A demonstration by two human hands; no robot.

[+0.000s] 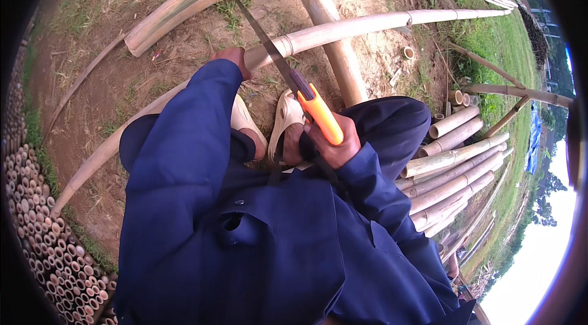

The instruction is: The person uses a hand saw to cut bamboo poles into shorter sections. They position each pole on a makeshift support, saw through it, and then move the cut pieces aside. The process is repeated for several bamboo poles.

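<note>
Right, the right hand [339,144] is closed round the orange handle [323,118] of a saw [299,82], blade angled up and left toward the far side. Left hand [231,60] is clasped over a long bamboo pole [324,34], just left of the blade; sleeve hides part of that hand. Blade crosses over the pole in view; can't tell if the teeth touch. Pole runs from near left to far right, lying over a thick log [346,71]. Two sandals [285,110] sit on the ground on the near side of the pole. Two more poles [202,3] lie at far left. Short ring of bamboo [408,52] on the dirt, right of the log. Bamboo lengths [456,159] piled at right; stack of bamboo ends [52,245] at near left.
</note>
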